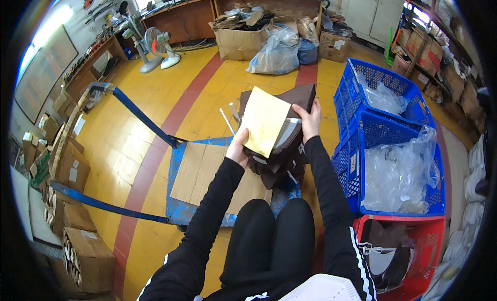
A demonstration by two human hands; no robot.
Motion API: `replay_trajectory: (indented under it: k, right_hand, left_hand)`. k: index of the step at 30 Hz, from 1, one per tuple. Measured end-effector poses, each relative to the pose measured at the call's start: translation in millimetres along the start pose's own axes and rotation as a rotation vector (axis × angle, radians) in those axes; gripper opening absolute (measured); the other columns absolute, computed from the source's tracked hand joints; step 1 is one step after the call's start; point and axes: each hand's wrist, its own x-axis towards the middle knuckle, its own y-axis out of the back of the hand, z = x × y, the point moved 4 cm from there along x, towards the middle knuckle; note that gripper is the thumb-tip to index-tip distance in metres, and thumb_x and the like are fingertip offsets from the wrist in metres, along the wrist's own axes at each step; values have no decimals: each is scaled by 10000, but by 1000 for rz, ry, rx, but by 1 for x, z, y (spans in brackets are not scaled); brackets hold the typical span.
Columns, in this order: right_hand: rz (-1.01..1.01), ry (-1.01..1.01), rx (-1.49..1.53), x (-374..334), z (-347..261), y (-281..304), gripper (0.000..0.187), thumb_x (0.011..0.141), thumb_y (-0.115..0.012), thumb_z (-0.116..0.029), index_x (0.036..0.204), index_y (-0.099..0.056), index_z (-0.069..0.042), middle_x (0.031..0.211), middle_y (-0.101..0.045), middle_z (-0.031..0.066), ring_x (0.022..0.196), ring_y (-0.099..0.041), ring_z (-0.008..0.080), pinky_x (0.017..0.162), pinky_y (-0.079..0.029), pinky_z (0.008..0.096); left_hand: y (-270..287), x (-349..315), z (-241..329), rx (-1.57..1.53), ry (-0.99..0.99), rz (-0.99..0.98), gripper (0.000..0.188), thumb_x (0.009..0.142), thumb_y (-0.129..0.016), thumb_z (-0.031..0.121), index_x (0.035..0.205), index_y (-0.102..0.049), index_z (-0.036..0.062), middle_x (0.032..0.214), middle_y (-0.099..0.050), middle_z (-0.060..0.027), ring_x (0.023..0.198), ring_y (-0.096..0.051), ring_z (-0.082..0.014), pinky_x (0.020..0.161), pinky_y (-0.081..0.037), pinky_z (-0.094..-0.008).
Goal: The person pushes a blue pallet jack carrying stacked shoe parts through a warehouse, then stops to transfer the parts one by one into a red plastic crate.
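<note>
My left hand pinches the lower left edge of a pale yellow sheet of paper, close against the dark pile behind it. My right hand is closed on the right side of a stack of dark brown flat pieces, thumb on top. The sheet lies tilted over the stack and hides much of it. Beside the sheet a greyish, shiny patch shows among the brown pieces. More brown material hangs below, above a cardboard sheet on a blue platform trolley. My fingers under the stack are hidden.
To the right stand two blue plastic crates with clear plastic bags, and a red crate holding brown pieces. The trolley's blue handle rises on the left. Cardboard boxes line the left side; fans stand farther back.
</note>
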Motion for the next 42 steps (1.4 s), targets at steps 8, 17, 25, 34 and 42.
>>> replay_trajectory:
  k: [8, 17, 25, 34, 42]
  right_hand:
    - [-454, -124, 767, -118, -37, 65, 481, 936, -440, -384, 1031, -601, 59, 975, -645, 114, 790, -611, 143, 637, -425, 224]
    - [-53, -510, -7, -45, 62, 67, 780, 791, -582, -564, 1262, -470, 48, 1264, -496, 150, 1139, -476, 201, 947, -354, 327]
    - [-263, -671, -5, -14, 92, 38, 750, 645, -733, -514, 1166, -553, -6, 1195, -531, 125, 1101, -439, 219, 980, -273, 334]
    - [78, -147, -239, -42, 29, -9, 726, 603, -823, -257, 1103, -413, 74, 1032, -548, 183, 933, -546, 246, 835, -438, 338]
    - [-247, 389, 11, -164, -56, 16, 1000, 515, -858, -297, 1275, -280, 2, 1238, -365, 195, 1188, -373, 316, 1032, -271, 395]
  left_hand:
    - [88, -120, -34, -242, 56, 113, 468, 903, -475, 197, 1306, -377, -19, 1242, -519, -165, 1102, -545, -270, 944, -441, -387]
    - [153, -251, -119, 486, 534, 80, 561, 785, -705, 213, 1209, -484, -81, 1080, -609, -94, 1003, -539, -145, 930, -369, -275]
    - [117, -140, -35, 21, 109, -78, 481, 930, -461, 312, 1328, -380, 54, 1304, -474, -139, 1181, -475, -257, 1007, -358, -395]
    - [59, 65, -28, -104, -92, 157, 433, 945, -415, 381, 1275, -444, 103, 1266, -505, -75, 1158, -461, -232, 997, -340, -380]
    - [72, -38, -2, -520, -278, -560, 266, 849, -443, 115, 1083, -542, 37, 1298, -469, -135, 1189, -453, -265, 1034, -326, -448]
